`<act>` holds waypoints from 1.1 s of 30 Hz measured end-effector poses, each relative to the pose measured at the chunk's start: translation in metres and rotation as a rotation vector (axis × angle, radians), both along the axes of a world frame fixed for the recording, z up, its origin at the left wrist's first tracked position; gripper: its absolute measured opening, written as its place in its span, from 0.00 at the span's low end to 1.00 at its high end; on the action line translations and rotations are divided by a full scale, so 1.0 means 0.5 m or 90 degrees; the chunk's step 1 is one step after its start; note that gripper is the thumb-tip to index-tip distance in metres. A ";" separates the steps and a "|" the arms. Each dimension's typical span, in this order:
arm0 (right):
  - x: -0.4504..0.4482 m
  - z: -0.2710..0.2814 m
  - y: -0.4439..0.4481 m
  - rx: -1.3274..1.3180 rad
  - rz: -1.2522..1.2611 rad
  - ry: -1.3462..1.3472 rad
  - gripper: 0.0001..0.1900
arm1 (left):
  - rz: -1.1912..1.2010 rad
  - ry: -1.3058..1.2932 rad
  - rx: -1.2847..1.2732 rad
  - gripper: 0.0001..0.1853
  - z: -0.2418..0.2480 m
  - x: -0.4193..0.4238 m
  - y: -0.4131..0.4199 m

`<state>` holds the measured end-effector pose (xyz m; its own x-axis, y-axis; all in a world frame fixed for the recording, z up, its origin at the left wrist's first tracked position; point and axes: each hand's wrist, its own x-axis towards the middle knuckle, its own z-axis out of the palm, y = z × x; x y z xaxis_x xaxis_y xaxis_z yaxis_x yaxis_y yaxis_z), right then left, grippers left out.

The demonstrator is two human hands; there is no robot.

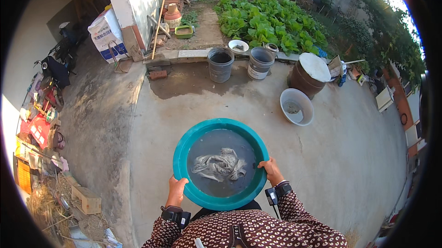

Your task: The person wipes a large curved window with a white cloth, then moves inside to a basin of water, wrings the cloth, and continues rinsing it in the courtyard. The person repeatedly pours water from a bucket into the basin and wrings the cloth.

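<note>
Both hands hold a round teal plastic basin [221,123] by its rim, in front of my body. My left hand [176,191] grips the lower left of the rim, with the thumb on top. On the right side, my right hand [271,171] clasps the rim, and most of its fingers are hidden beneath. Murky grey water [210,141] fills part of the basin. A crumpled, wet grey cloth [221,165] lies in that water, partly above the surface.
Ahead stand two dark buckets [220,66] [261,61], a white bowl [238,46] and a lidded brown vat [305,80]. A whitish tub [297,106] sits nearer. Leafy green vegetables [269,23] grow beyond a low kerb. Clutter, including a wooden box [86,199], lines the left wall.
</note>
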<state>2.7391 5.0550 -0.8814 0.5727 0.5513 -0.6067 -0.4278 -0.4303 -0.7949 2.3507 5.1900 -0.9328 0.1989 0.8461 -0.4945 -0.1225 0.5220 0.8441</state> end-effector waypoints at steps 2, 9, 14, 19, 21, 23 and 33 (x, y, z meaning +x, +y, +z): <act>0.066 -0.019 0.151 0.056 0.075 0.011 0.13 | 0.000 0.006 0.000 0.18 -0.031 0.056 0.144; 0.265 -0.091 0.523 0.099 0.296 -0.237 0.15 | 0.027 -0.003 -0.016 0.22 -0.074 0.249 0.533; 0.331 -0.122 0.805 0.193 0.309 -0.274 0.14 | 0.035 0.006 -0.017 0.25 -0.086 0.301 0.808; 0.344 -0.146 1.116 0.039 0.069 -0.044 0.14 | 0.006 -0.030 0.021 0.25 -0.122 0.337 1.130; 0.343 -0.158 1.182 0.022 0.059 -0.079 0.14 | -0.003 -0.045 -0.016 0.25 -0.139 0.346 1.207; 0.347 -0.186 1.274 0.014 0.032 -0.024 0.13 | -0.021 -0.015 -0.015 0.25 -0.154 0.348 1.312; 0.407 -0.428 1.740 -0.009 0.083 -0.030 0.10 | 0.027 0.035 -0.033 0.24 -0.313 0.421 1.743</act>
<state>2.9427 5.9251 -1.0953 0.5249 0.6144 -0.5891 -0.3306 -0.4906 -0.8062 2.5610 6.0617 -1.0896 0.1349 0.8265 -0.5465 -0.1000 0.5601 0.8224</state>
